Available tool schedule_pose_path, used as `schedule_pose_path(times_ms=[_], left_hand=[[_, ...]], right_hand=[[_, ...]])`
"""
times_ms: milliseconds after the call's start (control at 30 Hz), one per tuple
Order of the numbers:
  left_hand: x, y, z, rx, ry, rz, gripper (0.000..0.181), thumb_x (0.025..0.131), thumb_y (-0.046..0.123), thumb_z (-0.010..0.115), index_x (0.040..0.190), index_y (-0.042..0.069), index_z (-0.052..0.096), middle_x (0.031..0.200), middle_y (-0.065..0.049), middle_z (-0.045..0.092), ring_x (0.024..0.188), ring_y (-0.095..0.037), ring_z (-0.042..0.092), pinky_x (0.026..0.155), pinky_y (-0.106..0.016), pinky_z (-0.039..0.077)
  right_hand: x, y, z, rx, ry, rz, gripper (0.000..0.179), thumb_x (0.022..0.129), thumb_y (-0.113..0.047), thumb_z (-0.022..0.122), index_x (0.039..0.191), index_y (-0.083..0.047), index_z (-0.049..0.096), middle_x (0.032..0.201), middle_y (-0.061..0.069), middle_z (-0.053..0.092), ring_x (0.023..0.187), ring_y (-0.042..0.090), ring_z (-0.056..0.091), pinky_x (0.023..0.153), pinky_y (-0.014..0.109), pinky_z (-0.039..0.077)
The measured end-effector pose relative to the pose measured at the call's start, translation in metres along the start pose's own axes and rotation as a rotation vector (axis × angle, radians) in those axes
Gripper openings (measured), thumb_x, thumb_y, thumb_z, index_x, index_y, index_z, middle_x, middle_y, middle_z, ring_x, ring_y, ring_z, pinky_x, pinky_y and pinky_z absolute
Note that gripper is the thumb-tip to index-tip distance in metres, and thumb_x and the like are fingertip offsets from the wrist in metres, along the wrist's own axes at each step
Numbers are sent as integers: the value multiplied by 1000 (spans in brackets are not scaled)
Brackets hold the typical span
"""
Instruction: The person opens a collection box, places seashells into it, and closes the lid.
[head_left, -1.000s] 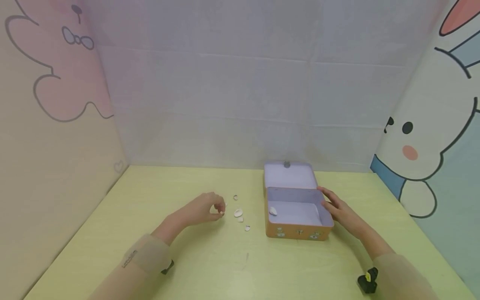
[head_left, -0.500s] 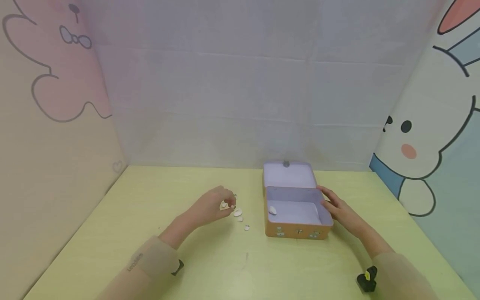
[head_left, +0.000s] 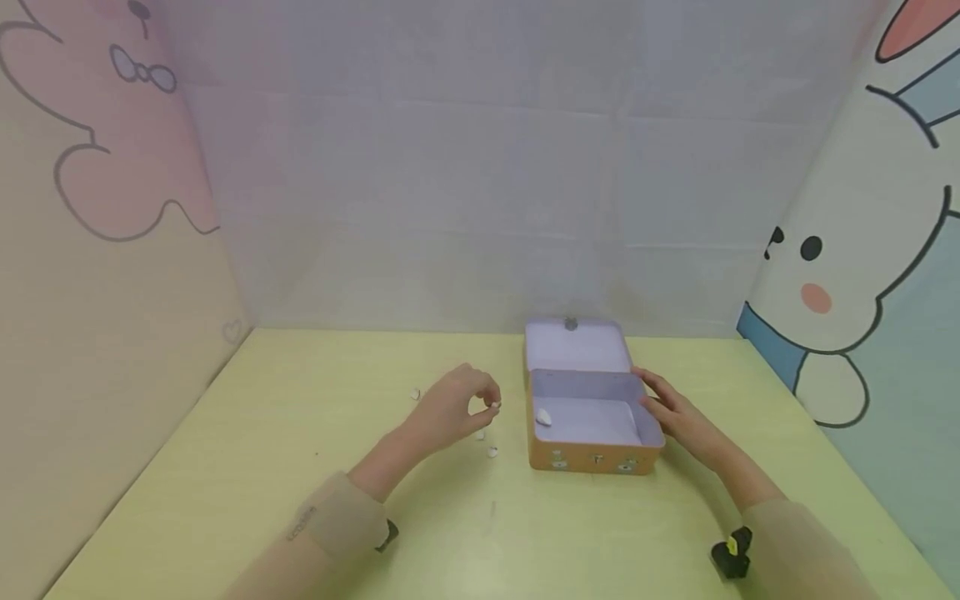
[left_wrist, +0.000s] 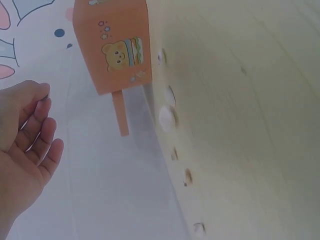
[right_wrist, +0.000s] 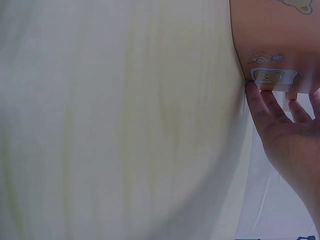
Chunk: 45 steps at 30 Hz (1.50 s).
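My left hand (head_left: 459, 408) is raised over the middle of the table, pinching a tiny pale object, apparently a seashell (head_left: 497, 406), between thumb and index finger. Most of that piece is hidden by the fingertips. To its right stands an orange tin box (head_left: 592, 457) with a lilac inside, its lid (head_left: 577, 344) laid open at the back. One white seashell (head_left: 543, 417) lies inside at the left. My right hand (head_left: 686, 423) holds the box's right end, thumb at the rim; in the right wrist view its fingers touch the outer wall.
Small seashells lie on the table left of the box, one near the front (head_left: 492, 452) and another farther left (head_left: 416, 393). The left wrist view shows several shells (left_wrist: 167, 118) in a line. A pale wall (head_left: 420, 225) closes off the back.
My left hand has moved right, toward the box, with its pinched piece, uncovering a shell behind it and covering others. The right hand and box stay in place.
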<state>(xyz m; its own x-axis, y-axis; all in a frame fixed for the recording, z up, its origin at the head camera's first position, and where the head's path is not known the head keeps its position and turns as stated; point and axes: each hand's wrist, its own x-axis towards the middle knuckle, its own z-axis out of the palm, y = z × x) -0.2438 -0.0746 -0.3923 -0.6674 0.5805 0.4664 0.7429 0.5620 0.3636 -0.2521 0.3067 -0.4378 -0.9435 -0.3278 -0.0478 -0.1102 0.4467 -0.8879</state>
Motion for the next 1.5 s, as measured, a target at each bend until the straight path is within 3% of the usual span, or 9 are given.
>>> schedule_pose_path(times_ms=[333, 833, 1133, 1333, 1500], left_hand=[[17, 12, 20, -19, -18, 20, 9, 80, 11, 71, 85, 14, 64, 81, 7, 64, 80, -10, 53, 74, -20, 46], [39, 30, 49, -78, -147, -60, 6, 84, 17, 70, 88, 16, 65, 83, 9, 61, 84, -6, 53, 76, -15, 44], [50, 36, 60, -79, -172, -41, 8, 84, 17, 69, 91, 14, 68, 85, 9, 63, 85, -5, 53, 76, -12, 44], [52, 39, 61, -77, -157, -6, 14, 84, 17, 70, 96, 10, 68, 89, 5, 65, 90, -9, 54, 81, -15, 45], [50, 37, 59, -89, -161, -30, 17, 84, 19, 71, 99, 10, 68, 94, 5, 65, 93, -9, 55, 84, -16, 45]], right_hand=[[0, 0, -1, -12, -1, 22, 56, 103, -30, 37, 152, -17, 12, 157, 20, 3, 138, 50, 14, 100, 67, 30], [0, -1, 0, 3, -1, 4, 56, 103, -27, 37, 151, -13, 13, 156, 22, 4, 137, 51, 17, 100, 66, 31], [0, 0, 0, -2, 0, 9, 56, 103, -28, 38, 151, -14, 13, 156, 21, 3, 137, 50, 16, 100, 66, 31], [1, 2, 0, -2, 0, 15, 56, 103, -29, 37, 152, -16, 13, 157, 20, 3, 137, 51, 16, 101, 66, 30], [1, 2, 0, -2, 1, 13, 56, 103, -29, 37, 151, -16, 13, 157, 20, 4, 137, 51, 17, 100, 66, 30]])
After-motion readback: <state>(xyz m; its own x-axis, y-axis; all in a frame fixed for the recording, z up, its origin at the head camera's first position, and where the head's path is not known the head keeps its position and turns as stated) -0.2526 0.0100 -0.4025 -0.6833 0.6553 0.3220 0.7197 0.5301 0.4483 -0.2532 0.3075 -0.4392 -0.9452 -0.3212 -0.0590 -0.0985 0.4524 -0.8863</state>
